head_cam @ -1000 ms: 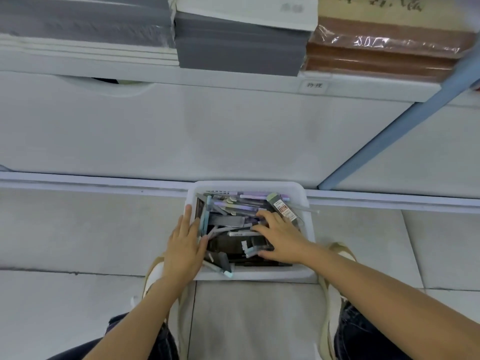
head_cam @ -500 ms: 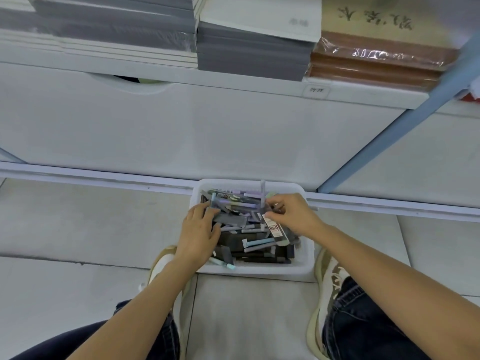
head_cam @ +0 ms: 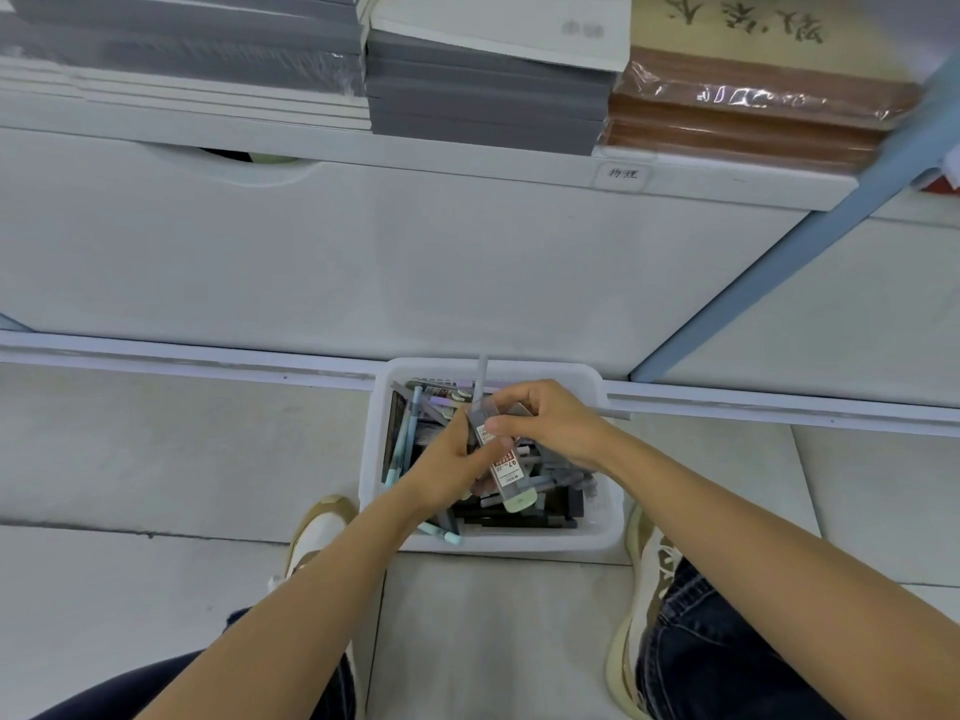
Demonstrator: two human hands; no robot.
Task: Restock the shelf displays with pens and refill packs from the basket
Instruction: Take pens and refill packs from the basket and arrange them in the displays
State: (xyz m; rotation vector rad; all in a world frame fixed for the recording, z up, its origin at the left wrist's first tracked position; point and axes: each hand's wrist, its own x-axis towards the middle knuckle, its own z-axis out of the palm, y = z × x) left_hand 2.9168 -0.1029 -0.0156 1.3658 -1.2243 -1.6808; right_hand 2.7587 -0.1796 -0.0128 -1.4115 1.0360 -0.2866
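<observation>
A white plastic basket (head_cam: pixel 609 522) stands on the floor between my feet, filled with several pens and dark refill packs. My right hand (head_cam: pixel 553 423) hovers over the basket and grips a clear refill pack (head_cam: pixel 506 472) with a red-and-white label and a pale green end, together with a thin grey pen (head_cam: pixel 480 379) that points up. My left hand (head_cam: pixel 447 472) is right beside it, its fingers touching the same refill pack from the left. A light-blue pen (head_cam: pixel 441 533) pokes over the basket's near rim.
A white shelf edge (head_cam: pixel 415 158) with a small label (head_cam: pixel 622 174) runs above, carrying stacks of grey notebooks (head_cam: pixel 483 101) and brown wrapped books (head_cam: pixel 748 122). A blue upright post (head_cam: pixel 789 262) slants at the right. My shoes (head_cam: pixel 644 615) flank the basket on the tiled floor.
My right hand has lifted the refill pack and a pen up out of the pile. My left hand has moved right to meet it at the pack.
</observation>
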